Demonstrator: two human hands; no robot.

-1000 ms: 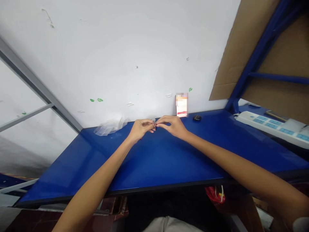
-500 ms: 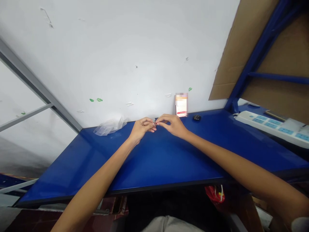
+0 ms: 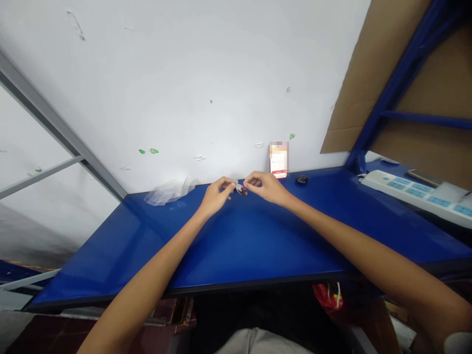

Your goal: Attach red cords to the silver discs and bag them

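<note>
My left hand (image 3: pixel 216 195) and my right hand (image 3: pixel 268 187) meet fingertip to fingertip over the far middle of the blue table (image 3: pixel 239 246), close to the white wall. Between the fingertips of both hands is a tiny dark and reddish part (image 3: pixel 241 190), too small to make out. Both hands pinch it, the left from the left side, the right from the right side. Both forearms stretch out from the lower corners of the view.
A crumpled clear plastic bag (image 3: pixel 168 191) lies at the wall left of my hands. A small card (image 3: pixel 278 160) leans against the wall, with a small black object (image 3: pixel 301 180) beside it. A white power strip (image 3: pixel 416 194) lies at the right under a blue shelf frame with cardboard (image 3: pixel 368 73).
My hands have drifted slightly right and spread a little apart, so the small part between the fingertips shows more plainly. The view shifted a bit.
</note>
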